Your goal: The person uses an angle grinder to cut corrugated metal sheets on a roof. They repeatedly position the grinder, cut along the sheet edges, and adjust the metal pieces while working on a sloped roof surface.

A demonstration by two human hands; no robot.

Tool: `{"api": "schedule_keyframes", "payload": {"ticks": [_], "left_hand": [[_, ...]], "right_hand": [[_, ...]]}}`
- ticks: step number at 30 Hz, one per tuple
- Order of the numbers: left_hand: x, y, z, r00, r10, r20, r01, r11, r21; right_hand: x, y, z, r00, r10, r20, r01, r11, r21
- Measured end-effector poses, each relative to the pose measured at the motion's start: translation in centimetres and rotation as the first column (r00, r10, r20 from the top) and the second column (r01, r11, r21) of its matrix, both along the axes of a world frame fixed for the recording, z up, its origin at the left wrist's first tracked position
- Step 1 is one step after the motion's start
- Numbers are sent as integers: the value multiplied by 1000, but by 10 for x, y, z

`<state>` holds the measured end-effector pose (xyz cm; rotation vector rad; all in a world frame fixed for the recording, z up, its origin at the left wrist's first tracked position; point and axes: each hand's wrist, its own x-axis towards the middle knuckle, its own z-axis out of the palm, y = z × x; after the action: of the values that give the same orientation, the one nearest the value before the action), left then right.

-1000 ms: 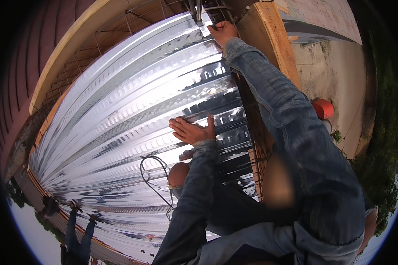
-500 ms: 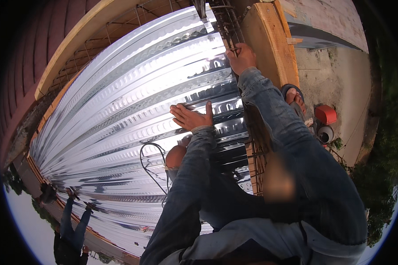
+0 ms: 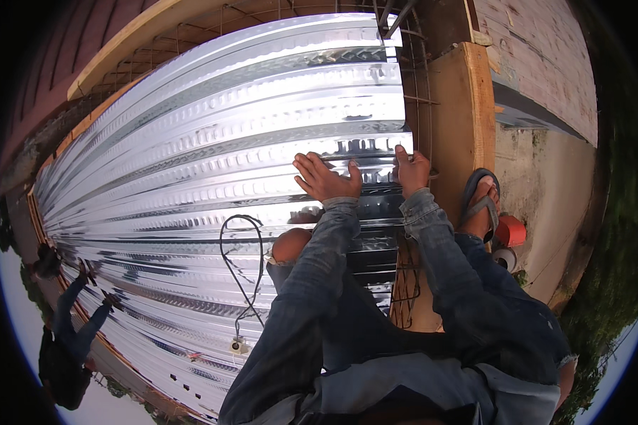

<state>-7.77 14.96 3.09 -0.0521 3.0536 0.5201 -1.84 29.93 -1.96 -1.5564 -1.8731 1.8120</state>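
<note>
Both hands: left hand (image 3: 326,178) flat on corrugated metal sheet (image 3: 213,142), right hand (image 3: 411,170) gripping edge.

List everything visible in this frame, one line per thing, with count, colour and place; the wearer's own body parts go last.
Corrugated metal decking sheets: several overlapping, shiny silver, filling left and centre.
Thin black cable: one, looped over the sheets, ending at a small plug.
Wooden formwork board: one, tan, along the sheets' right edge.
Rusty steel rebar mesh: brown, beside the board.
Orange round container: one, on the concrete at right.
Other person: dark clothing, lower left edge.
Sandalled foot: one, grey strap, on the board.
Left hand: flat on sheet.
Right hand: gripping sheet edge.
</note>
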Motion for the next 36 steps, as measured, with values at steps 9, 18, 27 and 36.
{"api": "schedule_keyframes", "payload": {"ticks": [9, 18, 27, 36], "left_hand": [[0, 7, -27, 988, -75, -132, 76, 997, 5], [-4, -56, 5, 864, -454, 215, 471, 881, -33], [50, -336, 21, 961, 40, 274, 10, 983, -181], [85, -321, -7, 901, -225, 372, 277, 956, -93]], "right_hand": [[-17, 8, 19, 989, -97, -109, 86, 991, -102], [-3, 27, 2, 980, 200, 10, -200, 978, -59], [0, 16, 20, 807, 408, 426, -522, 830, 194], [-85, 110, 203, 133, 307, 942, -980, 182, 79]]}}
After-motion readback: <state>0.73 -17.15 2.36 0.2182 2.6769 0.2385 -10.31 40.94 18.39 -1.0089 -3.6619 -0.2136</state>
